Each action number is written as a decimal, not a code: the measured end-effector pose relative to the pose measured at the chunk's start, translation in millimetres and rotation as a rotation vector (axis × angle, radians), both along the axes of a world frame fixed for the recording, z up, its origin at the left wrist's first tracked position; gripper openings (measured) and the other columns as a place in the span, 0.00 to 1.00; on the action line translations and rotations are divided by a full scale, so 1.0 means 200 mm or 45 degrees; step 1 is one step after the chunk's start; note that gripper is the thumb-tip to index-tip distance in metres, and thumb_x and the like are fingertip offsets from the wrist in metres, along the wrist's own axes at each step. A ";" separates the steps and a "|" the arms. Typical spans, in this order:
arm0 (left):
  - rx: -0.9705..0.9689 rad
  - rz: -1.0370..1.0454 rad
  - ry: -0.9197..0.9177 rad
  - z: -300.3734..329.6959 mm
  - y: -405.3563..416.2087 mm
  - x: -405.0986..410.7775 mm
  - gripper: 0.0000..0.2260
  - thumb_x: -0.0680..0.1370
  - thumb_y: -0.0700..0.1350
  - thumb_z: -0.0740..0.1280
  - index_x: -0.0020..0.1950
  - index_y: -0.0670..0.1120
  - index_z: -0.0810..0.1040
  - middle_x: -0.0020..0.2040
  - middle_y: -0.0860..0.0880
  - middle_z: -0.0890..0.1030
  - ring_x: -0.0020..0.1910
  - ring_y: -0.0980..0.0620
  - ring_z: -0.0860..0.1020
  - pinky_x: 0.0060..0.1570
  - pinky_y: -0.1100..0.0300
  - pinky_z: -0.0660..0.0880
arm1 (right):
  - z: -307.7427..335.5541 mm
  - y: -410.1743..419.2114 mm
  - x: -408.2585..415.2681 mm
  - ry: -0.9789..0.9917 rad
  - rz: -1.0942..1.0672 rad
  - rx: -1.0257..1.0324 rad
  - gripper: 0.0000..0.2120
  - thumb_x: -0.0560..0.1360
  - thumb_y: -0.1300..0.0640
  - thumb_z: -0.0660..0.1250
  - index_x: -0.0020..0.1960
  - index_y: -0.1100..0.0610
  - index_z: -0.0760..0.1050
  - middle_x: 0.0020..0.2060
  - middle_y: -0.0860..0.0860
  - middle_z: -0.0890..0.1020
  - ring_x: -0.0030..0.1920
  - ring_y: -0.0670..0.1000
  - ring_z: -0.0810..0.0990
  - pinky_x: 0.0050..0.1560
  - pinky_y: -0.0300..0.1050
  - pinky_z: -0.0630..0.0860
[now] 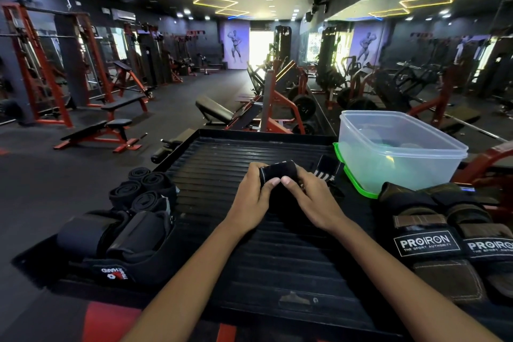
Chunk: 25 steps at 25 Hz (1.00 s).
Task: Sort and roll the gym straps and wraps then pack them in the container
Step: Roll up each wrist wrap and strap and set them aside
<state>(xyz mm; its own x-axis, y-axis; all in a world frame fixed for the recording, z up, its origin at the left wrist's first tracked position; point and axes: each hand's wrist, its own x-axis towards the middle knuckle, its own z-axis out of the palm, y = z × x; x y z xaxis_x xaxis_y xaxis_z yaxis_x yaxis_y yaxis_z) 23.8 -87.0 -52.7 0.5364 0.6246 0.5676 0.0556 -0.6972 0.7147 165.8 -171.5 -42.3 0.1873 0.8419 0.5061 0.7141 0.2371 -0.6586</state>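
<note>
A black wrap roll (277, 171) sits between my two hands over the ribbed black platform (249, 153). My left hand (254, 197) grips its left side and my right hand (308, 197) grips its right, thumbs meeting at the front. The wrap's loose black tail (288, 208) lies under my hands. A black-and-white striped wrap (327, 169) lies just right of the roll. A clear plastic container (399, 153) stands at the back right on its green lid (358, 186). Several rolled black wraps (144, 191) stand at the left edge.
Black padded straps (111, 239) lie at the left front. Two brown-and-black PROIRON gloves (449, 241) lie at the right front. Beyond the platform are gym benches (105, 130), red racks and a mirrored wall on the right.
</note>
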 end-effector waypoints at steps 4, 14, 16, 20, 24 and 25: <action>-0.033 -0.044 0.037 0.00 0.01 -0.01 0.10 0.81 0.46 0.62 0.57 0.41 0.67 0.49 0.47 0.78 0.47 0.55 0.77 0.44 0.71 0.71 | -0.02 0.01 0.03 -0.229 -0.106 -0.017 0.22 0.80 0.38 0.51 0.65 0.49 0.71 0.51 0.47 0.81 0.52 0.47 0.77 0.54 0.49 0.74; -0.026 -0.113 0.123 0.00 0.01 -0.02 0.09 0.81 0.47 0.61 0.56 0.43 0.66 0.45 0.54 0.75 0.42 0.66 0.74 0.42 0.71 0.70 | 0.03 -0.03 0.03 -0.752 -0.310 -0.061 0.36 0.76 0.36 0.42 0.70 0.59 0.68 0.52 0.51 0.79 0.52 0.50 0.73 0.50 0.38 0.66; -0.032 -0.086 0.099 0.00 0.01 -0.02 0.10 0.81 0.47 0.61 0.55 0.42 0.67 0.43 0.53 0.76 0.40 0.64 0.75 0.41 0.70 0.71 | 0.02 -0.02 0.03 -0.617 -0.263 -0.059 0.31 0.78 0.38 0.47 0.68 0.57 0.70 0.51 0.48 0.78 0.52 0.50 0.74 0.52 0.39 0.68; -0.010 0.003 0.032 0.00 0.02 0.00 0.11 0.80 0.51 0.63 0.52 0.44 0.69 0.42 0.44 0.77 0.40 0.50 0.75 0.41 0.60 0.72 | 0.04 0.00 -0.01 0.178 -0.051 0.051 0.23 0.77 0.55 0.68 0.71 0.52 0.69 0.60 0.42 0.77 0.59 0.42 0.76 0.60 0.36 0.71; 0.026 0.054 0.007 -0.01 0.02 0.00 0.19 0.76 0.60 0.65 0.51 0.44 0.74 0.44 0.47 0.76 0.43 0.53 0.74 0.43 0.63 0.72 | 0.05 -0.02 0.01 0.381 0.091 0.075 0.20 0.72 0.64 0.73 0.62 0.54 0.75 0.55 0.45 0.81 0.56 0.42 0.80 0.58 0.43 0.77; 0.028 0.065 0.001 0.00 0.02 0.00 0.19 0.76 0.59 0.66 0.51 0.43 0.76 0.45 0.48 0.75 0.44 0.55 0.74 0.43 0.66 0.71 | 0.05 -0.02 0.02 0.401 0.098 0.068 0.18 0.72 0.65 0.73 0.60 0.56 0.77 0.54 0.47 0.82 0.55 0.44 0.81 0.58 0.45 0.78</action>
